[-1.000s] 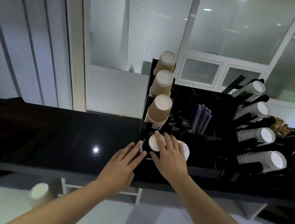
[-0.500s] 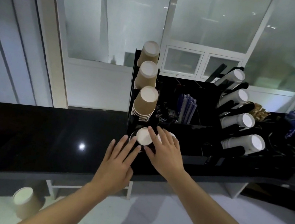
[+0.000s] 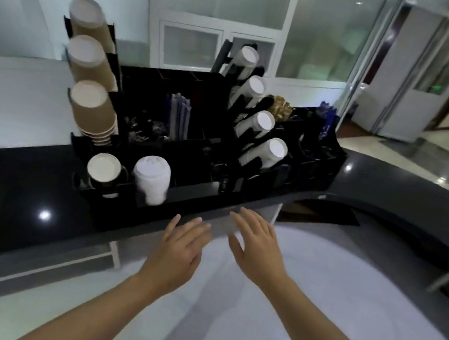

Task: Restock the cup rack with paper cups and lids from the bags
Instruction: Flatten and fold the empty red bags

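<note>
Left hand (image 3: 179, 247) and right hand (image 3: 259, 245) hover side by side — palms down, fingers straight, holding nothing.

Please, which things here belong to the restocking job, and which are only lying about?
Job:
cup rack
brown cup stacks
white cup stacks
black cup stack
white lid stack
left hand and right hand, both empty

Lying about:
straws
counter
</note>
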Available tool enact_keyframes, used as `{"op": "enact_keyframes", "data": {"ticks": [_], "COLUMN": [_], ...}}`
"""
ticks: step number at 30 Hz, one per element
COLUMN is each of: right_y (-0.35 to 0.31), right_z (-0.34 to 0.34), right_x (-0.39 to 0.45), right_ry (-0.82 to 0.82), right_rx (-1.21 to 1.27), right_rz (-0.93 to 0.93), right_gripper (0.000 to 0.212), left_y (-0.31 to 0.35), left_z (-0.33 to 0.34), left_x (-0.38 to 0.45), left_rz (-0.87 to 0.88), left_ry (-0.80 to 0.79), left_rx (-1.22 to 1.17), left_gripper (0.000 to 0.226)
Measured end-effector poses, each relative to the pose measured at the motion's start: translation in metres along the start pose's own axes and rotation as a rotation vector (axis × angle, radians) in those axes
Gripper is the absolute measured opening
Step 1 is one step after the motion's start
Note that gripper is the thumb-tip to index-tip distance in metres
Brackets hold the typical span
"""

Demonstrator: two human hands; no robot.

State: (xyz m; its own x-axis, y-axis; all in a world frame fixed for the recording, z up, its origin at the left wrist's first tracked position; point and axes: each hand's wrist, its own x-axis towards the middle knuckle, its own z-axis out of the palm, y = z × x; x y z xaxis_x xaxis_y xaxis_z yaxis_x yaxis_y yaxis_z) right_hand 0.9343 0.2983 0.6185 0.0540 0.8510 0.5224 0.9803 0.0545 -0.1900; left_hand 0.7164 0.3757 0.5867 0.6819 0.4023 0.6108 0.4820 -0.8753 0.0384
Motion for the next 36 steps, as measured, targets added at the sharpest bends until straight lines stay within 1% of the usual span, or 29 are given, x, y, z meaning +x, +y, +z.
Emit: {"op": "enact_keyframes", "data": {"ticks": [3, 8, 14, 17, 19, 23, 26, 30, 33, 34, 36], "right_y": [0.048, 0.135, 0.227, 0.261, 0.275, 0.295, 0.309, 0.325, 0.335, 0.337, 0.335], "right_z": [-0.036, -0.11, -0.199, -0.236, -0.257, -0.283, -0.287, -0.294, -0.304, -0.307, -0.311], "right_x": [-0.055, -0.163, -0.293, -0.351, -0.386, -0.447, -0.486, -0.517, -0.531, -0.536, -0.547], "right_ry": [-0.042, -0.121, -0.102, -0.09, -0.08, -0.027, -0.038, -0.074, -0.041, -0.019, 0.01], "right_rx": [-0.044, -0.137, -0.203, -0.231, -0.251, -0.289, -0.31, -0.357, -0.398, -0.407, -0.435], "right_rz": [0.101, 0.267, 0.479, 0.595, 0.657, 0.757, 0.858, 0.929, 0.971, 0.988, 0.982], "right_gripper": [0.046, 0.043, 0.04, 0.039, 0.04, 0.033, 0.035, 0.039, 0.037, 0.037, 0.037], "left_y": [0.061, 0.192, 0.35, 0.416, 0.454, 0.517, 0.55, 0.586, 0.608, 0.615, 0.627], "left_z": [0.022, 0.057, 0.101, 0.123, 0.137, 0.159, 0.176, 0.201, 0.224, 0.231, 0.244], "left_x": [0.025, 0.065, 0.105, 0.119, 0.126, 0.135, 0.136, 0.141, 0.148, 0.152, 0.162], "left_rz": [0.051, 0.093, 0.252, 0.339, 0.405, 0.497, 0.571, 0.721, 0.824, 0.86, 0.919], "left_ry": [-0.024, -0.107, -0.149, -0.195, -0.222, -0.299, -0.346, -0.4, -0.441, -0.472, -0.586], "left_rx": [-0.03, -0.108, -0.269, -0.349, -0.379, -0.423, -0.464, -0.491, -0.477, -0.472, -0.456], "left_gripper": [0.037, 0.038, 0.037, 0.041, 0.039, 0.037, 0.032, 0.036, 0.036, 0.037, 0.044]}}
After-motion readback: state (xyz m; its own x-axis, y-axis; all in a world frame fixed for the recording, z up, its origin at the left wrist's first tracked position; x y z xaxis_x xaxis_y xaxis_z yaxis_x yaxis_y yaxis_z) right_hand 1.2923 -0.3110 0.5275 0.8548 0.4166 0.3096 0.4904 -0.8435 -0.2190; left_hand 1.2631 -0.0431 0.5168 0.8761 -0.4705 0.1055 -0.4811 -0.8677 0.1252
